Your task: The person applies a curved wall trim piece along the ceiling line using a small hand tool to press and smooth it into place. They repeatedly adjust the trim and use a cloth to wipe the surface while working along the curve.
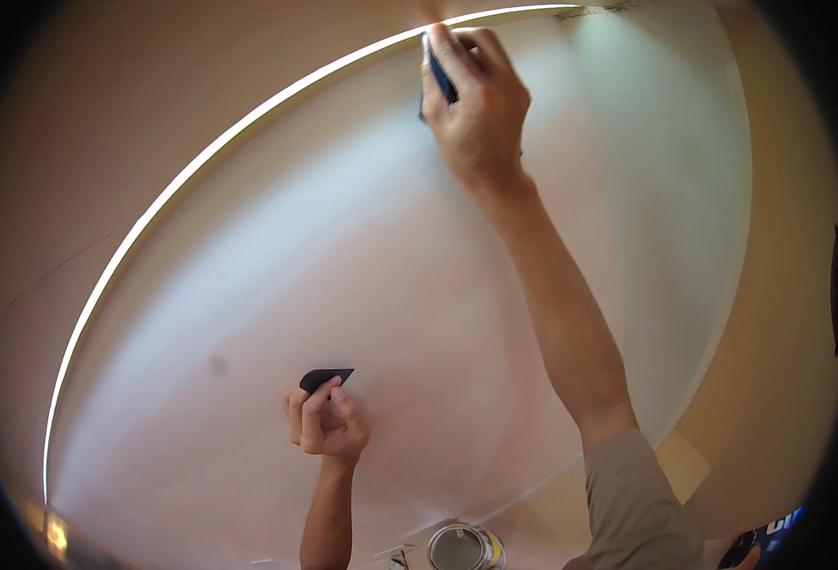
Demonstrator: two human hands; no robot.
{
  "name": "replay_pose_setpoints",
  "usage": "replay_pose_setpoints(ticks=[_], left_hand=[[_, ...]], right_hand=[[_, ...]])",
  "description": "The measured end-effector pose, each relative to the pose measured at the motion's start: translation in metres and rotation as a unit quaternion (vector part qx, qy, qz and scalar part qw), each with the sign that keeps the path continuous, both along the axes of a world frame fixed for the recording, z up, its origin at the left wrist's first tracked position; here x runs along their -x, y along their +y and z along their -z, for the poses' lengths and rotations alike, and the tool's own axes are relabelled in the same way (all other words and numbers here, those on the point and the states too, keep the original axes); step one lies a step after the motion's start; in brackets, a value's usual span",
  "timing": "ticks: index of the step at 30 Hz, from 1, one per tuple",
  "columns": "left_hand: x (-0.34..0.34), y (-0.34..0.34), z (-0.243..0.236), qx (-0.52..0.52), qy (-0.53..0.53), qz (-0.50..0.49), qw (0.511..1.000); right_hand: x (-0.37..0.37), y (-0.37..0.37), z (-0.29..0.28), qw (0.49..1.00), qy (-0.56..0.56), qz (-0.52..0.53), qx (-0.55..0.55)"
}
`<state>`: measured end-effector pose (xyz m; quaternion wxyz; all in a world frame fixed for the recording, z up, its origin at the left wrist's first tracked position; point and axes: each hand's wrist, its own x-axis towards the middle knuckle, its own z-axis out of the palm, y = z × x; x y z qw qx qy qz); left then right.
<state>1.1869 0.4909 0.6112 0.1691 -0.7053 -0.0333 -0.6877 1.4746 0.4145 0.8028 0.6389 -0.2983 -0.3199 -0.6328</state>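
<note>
Status from my end: R hand (480,104) is up at the top edge of the pale panel (390,256), fingers clamped on a dark flat tool (444,84), held steeply. Its tip is right at the bright light strip (172,190) that runs along the panel's upper-left edge; can't tell from here if tip's actually touching. R arm fully extended, grey sleeve (632,499) toward the panel's lower-right edge.

L hand (329,418) is in the lower middle of the panel, well apart from R, thumb + fingers pinched on a black blade (326,378), approx horiz, pointed corner to the right. Blade-to-panel contact: can't tell.

Other stuff: faint grey smudge (217,365) on the panel, up and left of L hand. Round tin (457,548) near the panel's bottom edge, contents n/c. Blue item (784,537) beyond the lower-right edge, mostly cut off.
</note>
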Motion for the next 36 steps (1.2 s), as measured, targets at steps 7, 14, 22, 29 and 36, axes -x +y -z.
replay_pose_setpoints(ticks=[7, 14, 22, 29, 36], left_hand=[[-0.003, -0.003, -0.004, -0.002, -0.018, 0.009, 1.0], [0.002, -0.003, 0.0, 0.0, -0.006, -0.009, 1.0], [-0.005, -0.005, -0.001, 0.009, -0.017, -0.008, 1.0], [-0.004, -0.004, -0.004, -0.004, 0.007, 0.004, 1.0], [0.001, -0.001, -0.006, 0.002, 0.016, 0.016, 1.0]], right_hand=[[-0.024, -0.018, -0.002, 1.0, 0.021, 0.0, 0.006], [-0.021, -0.017, 0.002, 0.999, 0.013, -0.005, 0.052], [-0.003, -0.005, 0.002, 0.997, -0.058, -0.012, 0.05], [-0.113, -0.06, 0.001, 0.994, 0.084, 0.068, -0.017], [-0.026, -0.083, 0.112, 0.953, 0.197, -0.226, 0.041]])
